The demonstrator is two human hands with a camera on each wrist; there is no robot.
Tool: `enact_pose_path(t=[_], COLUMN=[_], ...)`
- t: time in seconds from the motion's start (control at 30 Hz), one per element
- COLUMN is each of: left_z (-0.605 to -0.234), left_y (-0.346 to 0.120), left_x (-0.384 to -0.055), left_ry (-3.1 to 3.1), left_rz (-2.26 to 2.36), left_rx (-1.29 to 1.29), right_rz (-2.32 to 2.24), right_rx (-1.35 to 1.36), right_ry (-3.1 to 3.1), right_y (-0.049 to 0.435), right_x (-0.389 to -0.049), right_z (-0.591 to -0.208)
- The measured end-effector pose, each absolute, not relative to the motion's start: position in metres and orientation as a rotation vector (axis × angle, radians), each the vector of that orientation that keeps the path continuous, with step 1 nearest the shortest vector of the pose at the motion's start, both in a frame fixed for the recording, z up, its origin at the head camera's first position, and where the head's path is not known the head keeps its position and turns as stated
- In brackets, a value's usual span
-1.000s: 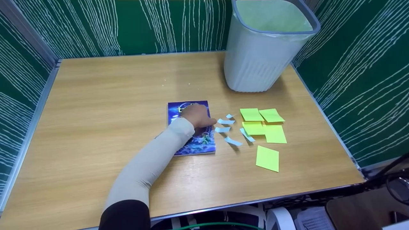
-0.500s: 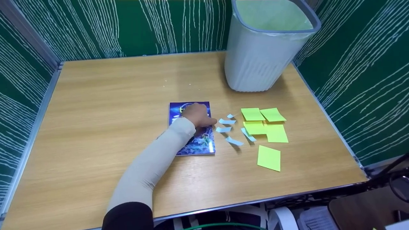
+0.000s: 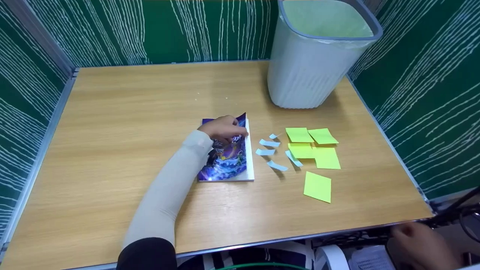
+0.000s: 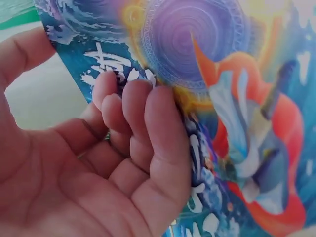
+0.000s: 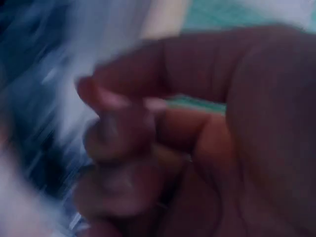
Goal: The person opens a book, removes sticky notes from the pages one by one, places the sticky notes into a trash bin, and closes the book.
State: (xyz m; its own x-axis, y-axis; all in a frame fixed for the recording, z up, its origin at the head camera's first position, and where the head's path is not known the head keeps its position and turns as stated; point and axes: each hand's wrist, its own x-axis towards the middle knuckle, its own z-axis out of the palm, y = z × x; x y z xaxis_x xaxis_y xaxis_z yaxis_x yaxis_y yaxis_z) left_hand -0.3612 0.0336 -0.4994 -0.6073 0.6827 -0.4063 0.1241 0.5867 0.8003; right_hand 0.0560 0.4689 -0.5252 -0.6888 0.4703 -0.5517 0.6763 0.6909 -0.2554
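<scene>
A paperback book with a blue illustrated cover (image 3: 225,165) lies on the desk. My left hand (image 3: 224,128) grips the cover near its right edge and bends it up, baring a strip of white pages (image 3: 250,157). In the left wrist view the fingers (image 4: 163,128) curl against the printed front of the cover, and the thumb's tip is hidden behind its edge. My right hand (image 3: 422,243) hangs beyond the desk's front edge at the lower right, blurred. In the right wrist view its fingers (image 5: 121,133) are curled towards the thumb; no held thing shows.
Several blue paper strips (image 3: 269,143) lie right of the book. Beyond them are several yellow-green sticky notes (image 3: 328,158), one set apart nearer the front. A lined grey waste bin (image 3: 309,71) stands at the back right. Green patterned panels (image 3: 165,33) border the desk.
My left hand has shifted left and lifted the book's cover, which lay flat before. The right hand has come into the head view at the lower right.
</scene>
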Motion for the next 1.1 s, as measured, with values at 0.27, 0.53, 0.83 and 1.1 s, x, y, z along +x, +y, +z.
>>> enact_pose_path(t=[0.27, 0.53, 0.83, 1.1], left_z=[-0.503, -0.506, -0.512, -0.521], left_y=[0.023, 0.021, 0.017, 0.01], left_x=[-0.367, -0.37, -0.37, -0.37], left_ry=[2.029, 2.033, 1.905, 1.662], left_rz=[1.051, 1.071, 1.223, 1.462], left_rx=[0.615, 0.616, 0.602, 0.549], right_rz=[-0.855, -1.083, -1.12, -1.039], right_rx=[0.31, 0.152, 0.303, 0.273], right_ry=[3.08, 2.963, 2.527, 2.599], right_y=[0.375, 0.331, 0.314, 0.315], right_x=[-0.057, -0.198, -0.277, -0.287], right_z=[-0.475, -0.477, -0.494, -0.498])
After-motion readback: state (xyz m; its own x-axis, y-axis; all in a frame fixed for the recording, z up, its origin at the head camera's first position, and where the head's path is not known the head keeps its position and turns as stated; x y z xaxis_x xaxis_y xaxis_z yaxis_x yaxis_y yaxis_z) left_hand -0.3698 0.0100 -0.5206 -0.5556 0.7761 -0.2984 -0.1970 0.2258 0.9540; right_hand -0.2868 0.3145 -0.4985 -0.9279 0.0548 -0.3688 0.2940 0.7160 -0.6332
